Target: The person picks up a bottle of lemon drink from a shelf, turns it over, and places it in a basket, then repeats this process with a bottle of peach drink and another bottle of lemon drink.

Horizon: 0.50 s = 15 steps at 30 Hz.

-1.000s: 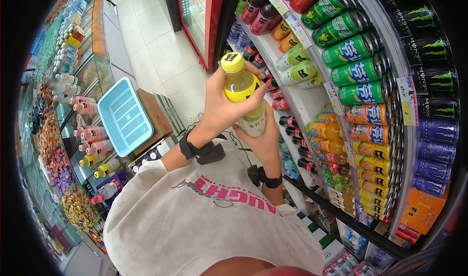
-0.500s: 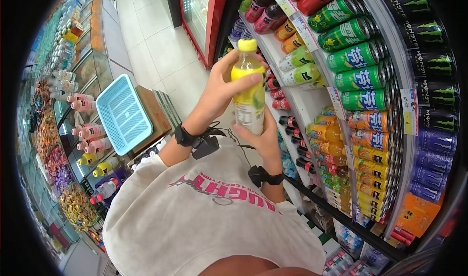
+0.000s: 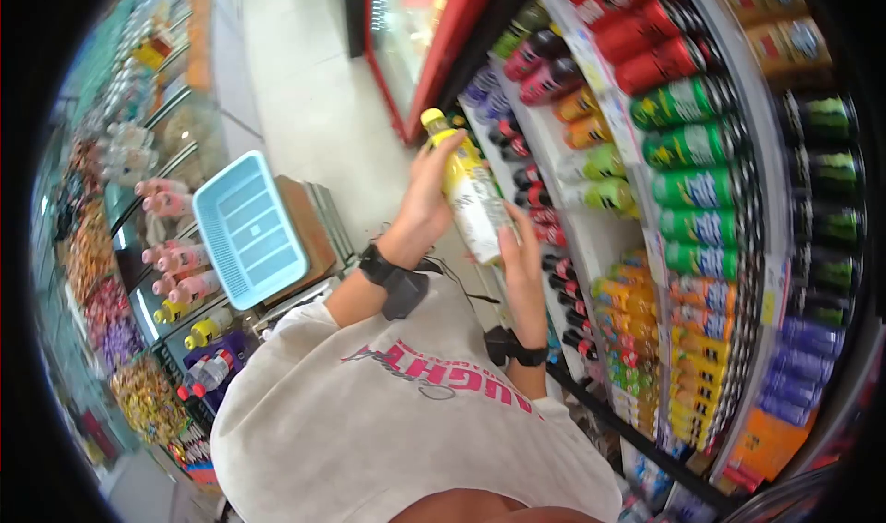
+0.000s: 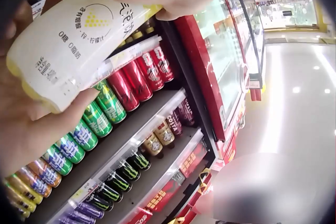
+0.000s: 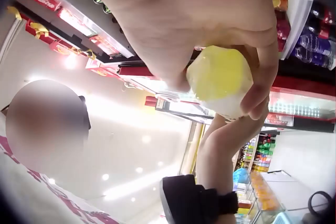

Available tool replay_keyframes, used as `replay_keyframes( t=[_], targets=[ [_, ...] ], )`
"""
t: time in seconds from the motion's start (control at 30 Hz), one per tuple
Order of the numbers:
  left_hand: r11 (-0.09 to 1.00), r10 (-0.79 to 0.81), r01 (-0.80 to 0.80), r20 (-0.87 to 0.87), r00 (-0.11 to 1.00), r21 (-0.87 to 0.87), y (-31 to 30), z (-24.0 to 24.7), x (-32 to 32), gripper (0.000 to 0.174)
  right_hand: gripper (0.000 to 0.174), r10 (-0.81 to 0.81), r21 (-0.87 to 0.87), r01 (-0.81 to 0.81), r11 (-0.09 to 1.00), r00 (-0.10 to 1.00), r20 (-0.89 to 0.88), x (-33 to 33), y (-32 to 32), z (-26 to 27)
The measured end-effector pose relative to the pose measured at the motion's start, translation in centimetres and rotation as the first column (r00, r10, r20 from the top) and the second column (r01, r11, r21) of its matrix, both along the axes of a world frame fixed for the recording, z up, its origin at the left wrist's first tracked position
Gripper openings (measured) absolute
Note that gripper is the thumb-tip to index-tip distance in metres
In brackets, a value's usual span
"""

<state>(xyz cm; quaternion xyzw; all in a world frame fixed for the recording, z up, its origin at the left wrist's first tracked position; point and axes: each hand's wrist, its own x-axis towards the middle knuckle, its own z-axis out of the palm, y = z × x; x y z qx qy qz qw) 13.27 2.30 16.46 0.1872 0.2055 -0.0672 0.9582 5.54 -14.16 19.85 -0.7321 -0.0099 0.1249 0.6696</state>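
A drink bottle [image 3: 475, 204] with a yellow cap and a yellow-and-white label slants in front of the person's chest, cap end up and to the left in the head view. Its upper part is gripped by my left hand [image 3: 428, 188], thumb across the yellow portion. Near the base, my right hand [image 3: 526, 263] has its fingers and thumb around the bottle. The left wrist view shows the white label with Chinese print [image 4: 63, 43] close up. From the right wrist, the yellowish bottle base [image 5: 220, 74] shows between thumb and fingers.
Shelves of cans and bottles [image 3: 688, 191] rise on the right. At the left, an empty light-blue basket [image 3: 254, 232] sits on a cardboard box [image 3: 309, 214] beside a glass counter with pink bottles [image 3: 194, 283]. A red-framed cooler [image 3: 438, 57] stands ahead, next to tiled floor.
The bottle has tilted from near upright to a slant, its cap moving left and its label turning. The right hand shifted slightly right at its base. The head view swung, moving the shelves.
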Motion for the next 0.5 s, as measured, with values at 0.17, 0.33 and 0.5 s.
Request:
replay_keyframes(
  t=[0.17, 0.33, 0.5],
  targets=[
    [0.977, 0.14, -0.138, -0.004, 0.99, 0.164, 2.3, 0.2, 1.3, 0.039, 0.086, 0.055, -0.209, -0.034, 0.977, 0.994, 0.094, 1.5, 2.7, 1.1],
    [0.998, 0.001, 0.003, 0.068, 0.998, -0.06, 2.3, 2.6, 0.9, 0.051, 0.108, 0.23, -0.22, -0.155, 0.963, 0.898, 0.374, 3.8, 3.0, 3.3],
    [0.914, -0.02, 0.012, -0.015, 1.0, -0.407, 2.1, 2.1, 0.7, 0.039, 0.099, 0.5, -0.393, -0.334, 0.857, 0.725, 0.474, 6.0, 2.2, 4.8]
  ],
)
